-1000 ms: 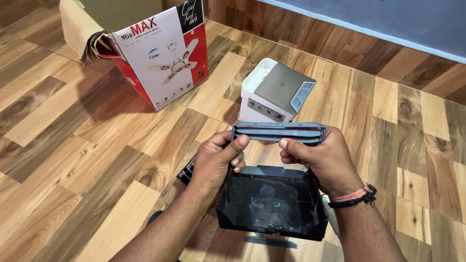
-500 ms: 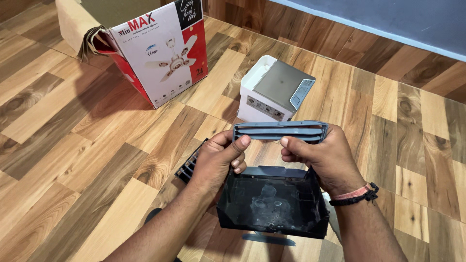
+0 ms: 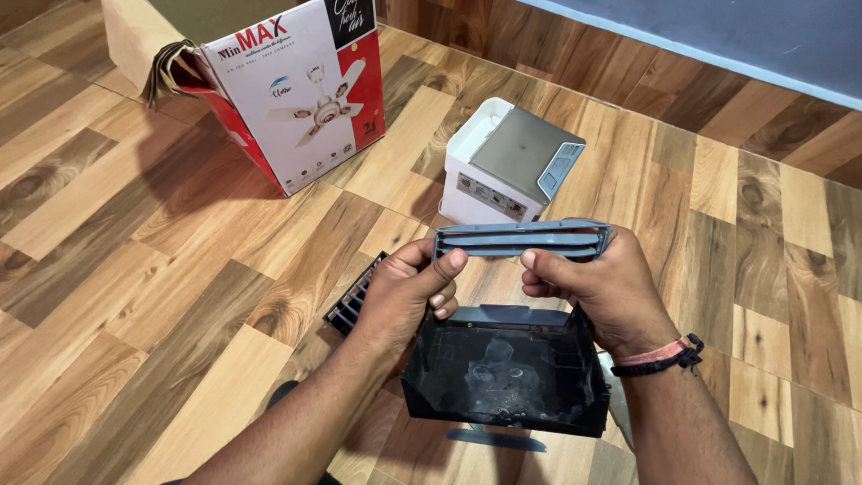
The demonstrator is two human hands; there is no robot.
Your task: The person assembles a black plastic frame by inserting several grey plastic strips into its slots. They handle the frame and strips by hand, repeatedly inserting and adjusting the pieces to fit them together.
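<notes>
Both hands up over the wooden floor, working one piece between them. Left hand clamped on the near-left end of the grey louvred vent panel, thumb lying across its front edge, other fingers curled underneath. Right hand gripping the panel's right end the same way, thumb on top, a red-and-black wristband at the wrist. Panel held roughly level, slats facing up and away, sitting right at the top edge of a dark translucent housing. Housing open toward the camera, hanging below and between the two hands; cannot tell whether panel and housing are joined or merely touching. Grey flat piece just below the housing, on the floor. Black slatted grille lying on the floor just behind the left hand, partly hidden by it. Further back, a small white box-shaped appliance with a grey top, well apart from the hands. To the left of that, a red-and-white cardboard carton printed with a ceiling fan picture, tilted, flaps open.
</notes>
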